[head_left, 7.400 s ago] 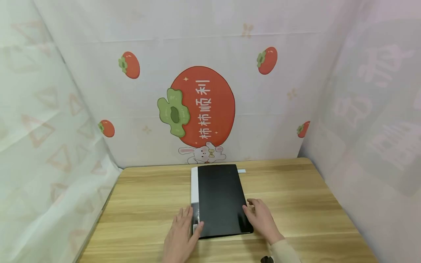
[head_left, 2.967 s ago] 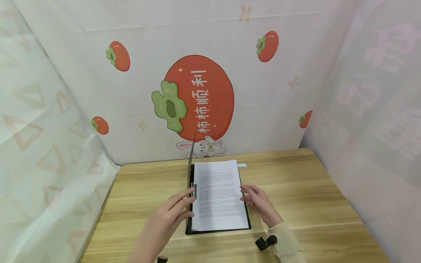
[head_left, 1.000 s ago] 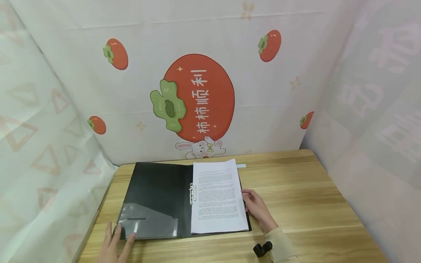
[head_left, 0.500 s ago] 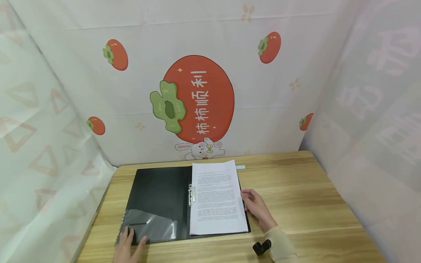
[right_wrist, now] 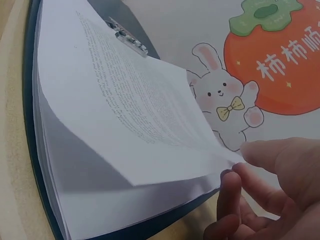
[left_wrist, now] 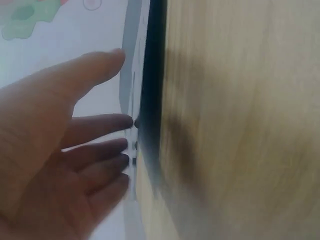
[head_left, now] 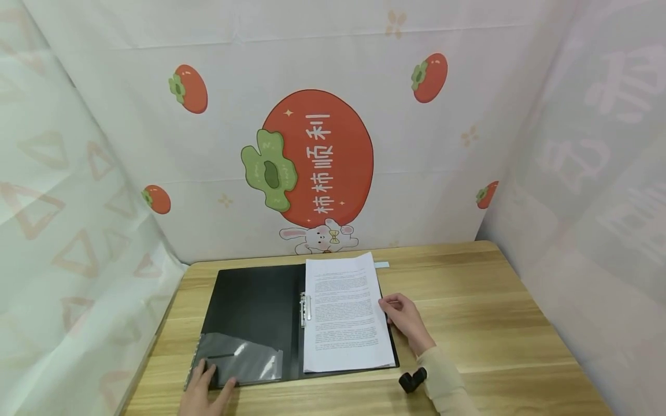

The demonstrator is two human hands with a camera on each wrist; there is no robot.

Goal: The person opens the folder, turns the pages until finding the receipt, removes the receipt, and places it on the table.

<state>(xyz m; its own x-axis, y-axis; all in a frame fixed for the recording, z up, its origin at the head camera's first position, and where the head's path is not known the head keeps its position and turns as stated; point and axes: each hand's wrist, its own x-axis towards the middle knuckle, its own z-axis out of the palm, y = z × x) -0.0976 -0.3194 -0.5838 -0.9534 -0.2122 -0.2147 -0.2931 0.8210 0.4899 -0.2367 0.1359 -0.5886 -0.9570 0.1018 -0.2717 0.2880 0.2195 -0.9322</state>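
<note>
A black folder (head_left: 255, 300) lies spread flat, holding a stack of printed paper on its right side. Between thumb and fingers, my right hand (head_left: 408, 320) pinches the right edge of the top sheet (head_left: 340, 318). That sheet (right_wrist: 125, 120) bows up off the pages below in the right wrist view. My left hand (head_left: 204, 396) rests at the lower left corner of the cover, over a clear pocket (head_left: 250, 361), fingers extended. A metal clip (head_left: 304, 309) sits at the fold, beside the paper's left edge.
Under the folder is a wood-grain table (head_left: 468, 323). A small pale strip (head_left: 382, 264) pokes out behind the folder's top right. Printed cloth (head_left: 421, 150) walls the back and both sides. A black device (head_left: 413, 380) is strapped at my right wrist.
The folder was closed, then its cover was swung over to the left. My left hand has shifted right onto the lowered cover. My right hand now lifts the top sheet's edge slightly.
</note>
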